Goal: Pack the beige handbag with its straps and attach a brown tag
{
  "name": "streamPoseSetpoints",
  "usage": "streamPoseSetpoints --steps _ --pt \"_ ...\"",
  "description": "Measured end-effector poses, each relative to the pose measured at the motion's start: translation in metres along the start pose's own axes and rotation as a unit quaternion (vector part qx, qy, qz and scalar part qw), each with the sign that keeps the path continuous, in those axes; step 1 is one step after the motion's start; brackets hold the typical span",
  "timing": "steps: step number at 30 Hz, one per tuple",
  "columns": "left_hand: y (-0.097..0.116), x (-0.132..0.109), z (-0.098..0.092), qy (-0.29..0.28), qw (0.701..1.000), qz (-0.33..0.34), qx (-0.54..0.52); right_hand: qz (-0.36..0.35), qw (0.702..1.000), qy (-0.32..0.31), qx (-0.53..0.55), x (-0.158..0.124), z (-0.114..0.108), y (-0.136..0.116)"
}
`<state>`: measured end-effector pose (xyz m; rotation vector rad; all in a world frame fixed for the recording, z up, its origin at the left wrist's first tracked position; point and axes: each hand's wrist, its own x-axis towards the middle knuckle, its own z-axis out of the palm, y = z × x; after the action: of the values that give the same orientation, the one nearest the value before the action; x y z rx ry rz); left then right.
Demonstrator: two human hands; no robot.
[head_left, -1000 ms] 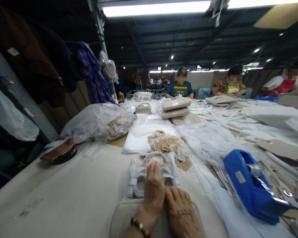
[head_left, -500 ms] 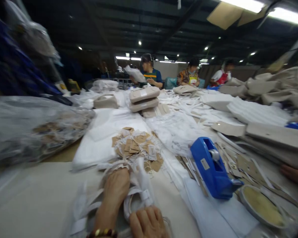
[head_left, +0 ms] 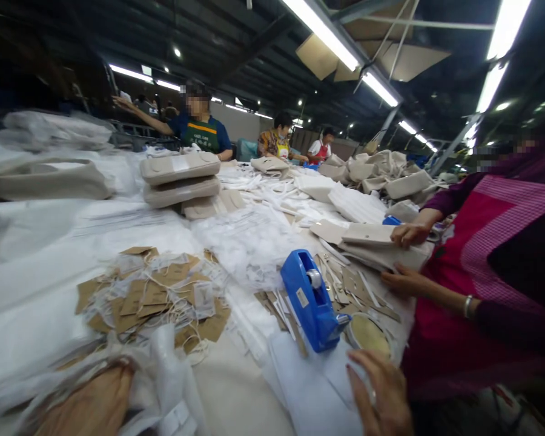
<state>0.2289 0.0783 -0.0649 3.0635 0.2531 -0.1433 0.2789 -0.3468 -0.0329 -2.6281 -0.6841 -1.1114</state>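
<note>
At the lower left, my left hand [head_left: 91, 402] reaches into a pale bag [head_left: 140, 378] with white wrapping about its straps. Its fingers are hidden inside. My right hand [head_left: 381, 390] is over the right edge of some thin white sheets [head_left: 295, 375]. Its fingers are apart and curved, with nothing seen held in them. Just beyond it stands a blue tape dispenser [head_left: 306, 309], beside a round dish with a yellowish top [head_left: 370, 336]. A loose heap of brown cardboard tags with strings [head_left: 149, 293] lies above my left hand.
A co-worker in a red apron [head_left: 454, 290] at the right has both hands on a beige bag [head_left: 367, 236]. Stacked beige bags [head_left: 179, 169] stand farther back. Clear plastic [head_left: 240, 242] and beige strips [head_left: 345, 281] lie between. Other people work across the table.
The view has swung to the right, bringing the co-worker in the red apron into sight. My right hand has left the bag and moved right to the white sheets. My left hand stays in the bag.
</note>
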Motion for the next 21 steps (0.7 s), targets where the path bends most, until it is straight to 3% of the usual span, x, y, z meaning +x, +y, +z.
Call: streamPoseSetpoints --steps 2,4,7,10,12,14,17,19,21 --pt "0.012 -0.003 -0.021 -0.037 0.998 -0.029 0.035 0.043 0.989 -0.017 -0.139 -0.008 0.003 0.055" --pt "0.027 -0.007 -0.047 -0.074 0.996 -0.037 0.014 -0.020 0.982 -0.056 -0.181 -0.012 0.009 0.090" --pt "0.042 -0.010 -0.070 -0.084 0.995 -0.061 0.008 -0.065 0.983 -0.040 -0.164 -0.004 0.008 0.098" --pt "0.046 -0.012 -0.075 -0.093 0.993 -0.076 0.016 -0.088 0.995 0.011 -0.043 0.021 -0.001 0.055" --pt "0.046 -0.012 -0.075 -0.091 0.992 -0.086 0.012 -0.088 0.991 -0.045 0.093 0.042 0.003 0.010" --pt "0.047 -0.012 -0.075 -0.091 0.992 -0.090 0.013 -0.034 0.982 -0.097 0.156 0.064 0.020 -0.035" --pt "0.048 -0.013 -0.077 -0.088 0.993 -0.083 0.011 -0.009 0.969 -0.217 0.121 0.095 0.060 -0.087" --pt "0.048 -0.013 -0.077 -0.082 0.993 -0.082 0.005 -0.006 0.951 -0.301 0.062 0.113 0.087 -0.107" --pt "0.049 -0.013 -0.077 -0.081 0.992 -0.093 -0.012 -0.004 0.940 -0.341 0.026 0.126 0.107 -0.119"
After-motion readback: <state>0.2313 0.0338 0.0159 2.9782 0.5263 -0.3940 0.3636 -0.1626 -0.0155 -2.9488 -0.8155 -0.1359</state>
